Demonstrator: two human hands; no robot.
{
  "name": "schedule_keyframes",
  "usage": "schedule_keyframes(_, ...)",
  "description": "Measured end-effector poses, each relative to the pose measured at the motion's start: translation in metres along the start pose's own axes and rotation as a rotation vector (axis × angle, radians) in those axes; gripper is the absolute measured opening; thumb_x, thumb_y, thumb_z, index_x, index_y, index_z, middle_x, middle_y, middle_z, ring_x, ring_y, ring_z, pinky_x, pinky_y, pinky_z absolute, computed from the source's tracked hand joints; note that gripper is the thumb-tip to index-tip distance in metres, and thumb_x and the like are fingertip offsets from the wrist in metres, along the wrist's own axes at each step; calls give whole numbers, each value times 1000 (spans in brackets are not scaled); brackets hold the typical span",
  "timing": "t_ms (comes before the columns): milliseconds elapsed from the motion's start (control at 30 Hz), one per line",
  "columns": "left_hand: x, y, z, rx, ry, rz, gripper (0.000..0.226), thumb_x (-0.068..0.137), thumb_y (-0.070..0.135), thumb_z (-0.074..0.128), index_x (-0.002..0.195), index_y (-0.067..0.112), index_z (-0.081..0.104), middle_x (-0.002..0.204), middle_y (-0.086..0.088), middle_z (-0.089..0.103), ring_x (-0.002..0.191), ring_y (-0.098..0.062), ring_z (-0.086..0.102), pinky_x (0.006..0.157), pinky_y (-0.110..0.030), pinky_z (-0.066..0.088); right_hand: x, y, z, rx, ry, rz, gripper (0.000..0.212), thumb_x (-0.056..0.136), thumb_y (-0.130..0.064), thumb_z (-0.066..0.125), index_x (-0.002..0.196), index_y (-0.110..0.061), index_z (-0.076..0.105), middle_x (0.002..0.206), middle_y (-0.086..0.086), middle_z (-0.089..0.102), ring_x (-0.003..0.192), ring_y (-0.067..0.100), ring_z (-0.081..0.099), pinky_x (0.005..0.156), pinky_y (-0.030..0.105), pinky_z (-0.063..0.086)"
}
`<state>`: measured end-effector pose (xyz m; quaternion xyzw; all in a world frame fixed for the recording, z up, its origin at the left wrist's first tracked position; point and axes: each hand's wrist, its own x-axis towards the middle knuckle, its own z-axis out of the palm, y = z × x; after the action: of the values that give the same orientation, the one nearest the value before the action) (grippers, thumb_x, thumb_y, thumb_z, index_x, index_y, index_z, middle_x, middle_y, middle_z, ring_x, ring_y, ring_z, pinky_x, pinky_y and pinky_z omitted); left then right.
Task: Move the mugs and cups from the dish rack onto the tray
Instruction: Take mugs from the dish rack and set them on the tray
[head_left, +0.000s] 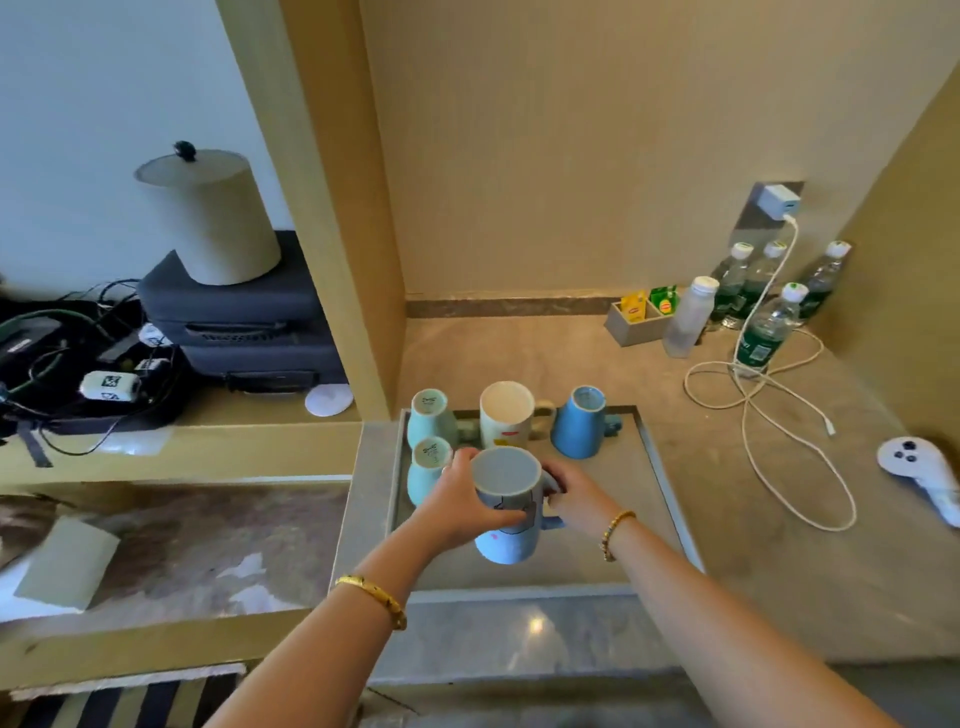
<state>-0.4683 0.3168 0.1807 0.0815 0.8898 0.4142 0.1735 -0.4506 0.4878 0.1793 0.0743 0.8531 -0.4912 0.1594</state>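
An upside-down light blue mug (506, 512) with a drawing on its side is gripped by both hands over the grey tray (657, 470). My left hand (460, 506) wraps its left side. My right hand (569, 491) holds it at the handle. On the tray's far part stand two pale teal cups (429, 415) (427, 467) upside down, a cream mug (506, 415) upside down, and a blue mug (582, 422) upside down. The held mug's rim is at the tray's surface; I cannot tell whether it touches. No dish rack is in view.
Several water bottles (769, 327), a white flask (691, 317), a tea-bag box (636, 317) and a white charging cable (763, 410) lie at the back right. A white controller (917, 470) sits at the right edge. Left shelf holds a lamp (213, 218) and black cases (244, 317).
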Motion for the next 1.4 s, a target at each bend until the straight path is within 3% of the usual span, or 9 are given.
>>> schedule_keyframes(267,32,13,31,308,61,83,92,54,61,73,129,25,35,122,1,55,112,-20,53,92,-35,45,21,23,-27,-291,25,-1,30,86,-5,50,111,-17,59,99,6,63,95,23,58,87,35,47)
schedule_keyframes(433,54,18,43,561,133,117,98,58,74,62,135,21,32,127,0,54,122,-20,46,107,-33,28,43,33,-46,-357,-34,-50,43,89,-1,43,125,-22,54,100,-7,50,93,9,46,91,26,42)
schedule_keyframes(533,60,18,47,554,136,88,99,59,72,62,136,18,31,132,1,51,129,-18,40,116,-36,9,53,38,-49,-357,-30,-77,42,89,-2,43,107,-40,45,100,-10,50,92,8,46,91,25,42)
schedule_keyframes(633,62,18,51,519,157,58,96,60,72,62,134,18,33,132,2,51,131,-17,38,117,-37,5,60,42,-48,-372,-23,-101,38,88,-2,43,97,-39,46,91,-12,49,89,10,46,92,27,43)
schedule_keyframes(733,65,17,52,508,160,38,99,61,74,61,136,18,30,134,0,48,133,-18,35,117,-37,6,65,45,-46,-295,-13,-88,25,86,0,46,92,-19,61,78,-1,53,82,18,50,91,39,51)
schedule_keyframes(833,69,13,41,527,68,60,103,64,65,68,142,18,22,145,-2,36,141,-21,20,118,-37,7,70,45,-43,-341,-6,-92,25,89,-8,50,107,-23,61,91,1,63,88,19,57,78,25,43)
schedule_keyframes(1000,71,-2,-6,651,-30,58,95,71,58,68,145,22,21,152,0,26,144,-20,5,117,-40,14,76,33,-40,-563,-98,36,26,92,-14,50,117,-14,57,117,10,63,107,27,59,90,33,45)
schedule_keyframes(1267,70,-12,-38,690,-11,-236,90,77,44,69,145,19,15,137,-14,36,121,-33,45,95,-42,46,78,25,-49,-646,-213,45,30,90,-11,54,120,-10,54,121,11,61,111,27,57,98,34,44)
schedule_keyframes(1400,71,-15,-32,693,-100,-234,74,83,30,66,138,6,22,132,-15,41,119,-34,49,95,-40,44,77,19,-50,-718,-268,72,11,91,-19,56,83,-12,54,105,10,62,96,27,57,80,27,41)
